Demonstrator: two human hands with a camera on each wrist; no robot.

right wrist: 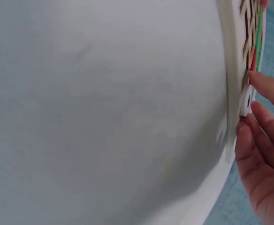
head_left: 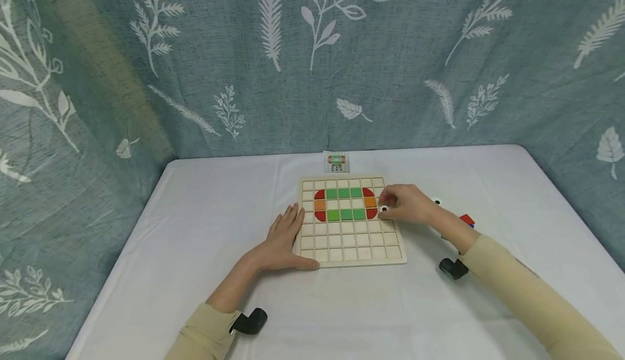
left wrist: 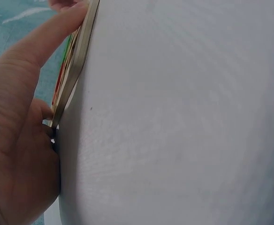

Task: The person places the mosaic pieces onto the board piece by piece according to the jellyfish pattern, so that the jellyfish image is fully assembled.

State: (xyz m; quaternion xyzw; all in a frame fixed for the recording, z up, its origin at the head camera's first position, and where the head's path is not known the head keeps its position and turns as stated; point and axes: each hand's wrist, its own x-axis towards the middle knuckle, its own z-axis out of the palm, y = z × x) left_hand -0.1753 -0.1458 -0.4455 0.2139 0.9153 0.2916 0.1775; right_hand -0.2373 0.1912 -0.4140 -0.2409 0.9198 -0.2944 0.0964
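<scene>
A wooden grid board [head_left: 342, 240] lies on the white table, with red, orange and green tiles [head_left: 345, 193] set in a ring in its upper cells. My left hand [head_left: 280, 243] rests along the board's left side, fingers straight, thumb at the near edge; in the left wrist view the thumb [left wrist: 48, 40] lies along the board's rim. At the right side of the board, my right hand [head_left: 407, 203] pinches a white tile with a black dot [head_left: 384, 209]. The right wrist view shows this white tile [right wrist: 246, 101] between thumb and fingers, close over the board's edge.
Behind the board lies a small pattern card [head_left: 336, 161]. Right of the board, partly hidden by the right forearm, are a red piece [head_left: 467, 219] and another black-dotted white piece [head_left: 437, 201]. A patterned blue-green curtain [head_left: 293, 105] hangs behind the table.
</scene>
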